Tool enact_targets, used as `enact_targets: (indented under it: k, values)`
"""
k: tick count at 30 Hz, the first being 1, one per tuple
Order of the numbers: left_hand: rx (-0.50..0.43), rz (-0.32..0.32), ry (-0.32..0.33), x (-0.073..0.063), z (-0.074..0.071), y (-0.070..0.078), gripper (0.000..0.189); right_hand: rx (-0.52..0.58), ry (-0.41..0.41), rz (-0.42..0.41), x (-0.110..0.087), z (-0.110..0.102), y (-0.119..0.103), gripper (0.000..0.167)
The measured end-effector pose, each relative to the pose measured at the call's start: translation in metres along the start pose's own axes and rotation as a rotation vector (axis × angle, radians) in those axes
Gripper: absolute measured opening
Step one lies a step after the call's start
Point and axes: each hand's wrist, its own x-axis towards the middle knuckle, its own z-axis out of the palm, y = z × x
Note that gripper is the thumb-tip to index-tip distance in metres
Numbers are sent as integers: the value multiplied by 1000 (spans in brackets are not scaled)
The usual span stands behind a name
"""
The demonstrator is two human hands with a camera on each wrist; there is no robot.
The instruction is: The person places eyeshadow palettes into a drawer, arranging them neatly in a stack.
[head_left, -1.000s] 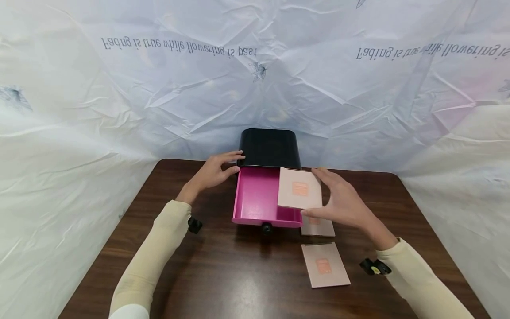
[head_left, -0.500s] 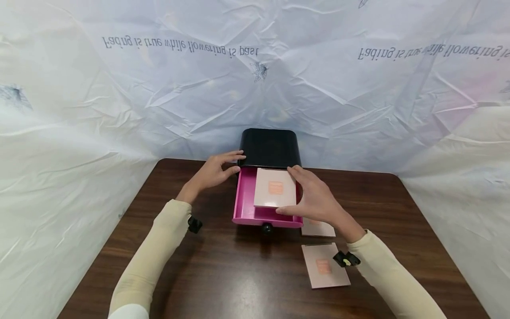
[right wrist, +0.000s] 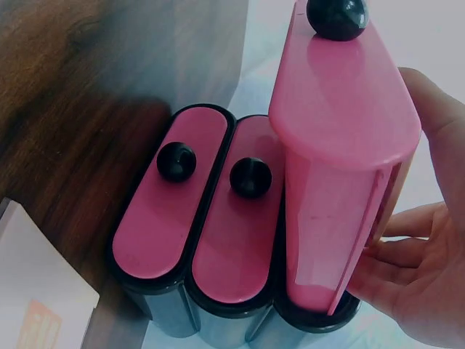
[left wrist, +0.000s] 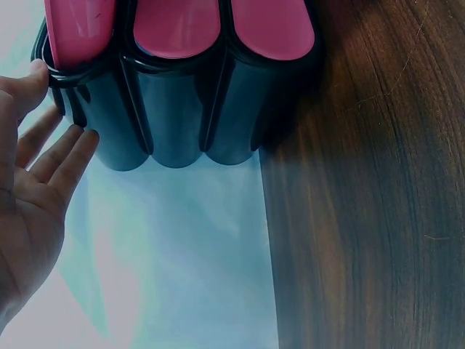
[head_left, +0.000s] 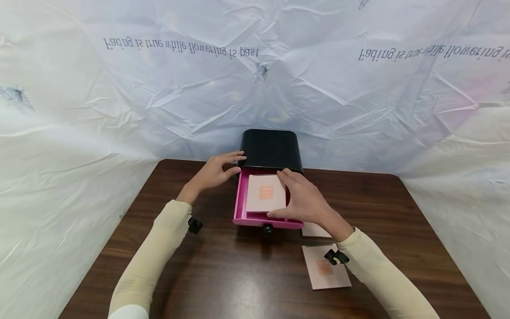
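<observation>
A black cabinet (head_left: 270, 148) with three pink drawers stands at the far side of the table. Its top drawer (head_left: 249, 221) is pulled out. My left hand (head_left: 215, 172) rests against the cabinet's left side, fingers extended, also visible in the left wrist view. With thumb at the near edge and fingers at the far edge, my right hand (head_left: 304, 199) pinches a flat, square, pale pink case (head_left: 256, 203) with an orange label. That case lies flat within the drawer's outline, toward its left. In the right wrist view the drawer front (right wrist: 345, 102) hides most of it.
Two similar pale cases lie on the brown wooden table: one case (head_left: 328, 277) near the right forearm, another case (head_left: 314, 230) partly under the right wrist. Black knobs, such as this knob (right wrist: 251, 177), stick out from the drawers. A wrinkled white sheet (head_left: 183, 97) hangs behind the table.
My right hand has carried the pale case leftward from the drawer's right side and slightly nearer, over the drawer's middle-left. The left hand and cabinet have stayed in place.
</observation>
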Motion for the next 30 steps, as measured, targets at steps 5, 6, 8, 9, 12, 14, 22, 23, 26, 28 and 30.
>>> enact_targets:
  k: [5,6,8,9,12,14,22,23,26,28,30]
  values:
    - [4,-3,0,0,0,0,44,-10,-7,-7,2,3,-2,118]
    - [3,-4,-1,0,0,0,44,-11,-7,-9,2,4,-2,117]
    - [0,-4,-1,0,0,0,44,-10,-9,-11,3,5,-3,117]
    - [-3,-4,-1,0,0,0,44,-9,-10,-12,3,6,-3,117]
    - [-11,-5,-2,0,0,1,44,-7,-14,-14,4,7,-5,116]
    - [-9,-4,1,0,0,0,44,-9,-15,-16,5,8,-5,116]
    - [-10,-2,2,-1,0,0,44,-25,-14,-13,7,10,-8,115]
    - [-11,-3,1,-1,0,0,44,-27,-13,-14,7,10,-8,115]
    - [-5,-8,1,-1,1,0,44,-40,-11,-15,7,12,-7,114]
    - [-5,-9,3,-1,1,0,44,-61,-14,-15,7,12,-8,114]
    - [-3,-13,5,-1,1,0,44,-89,-20,-13,8,12,-9,114]
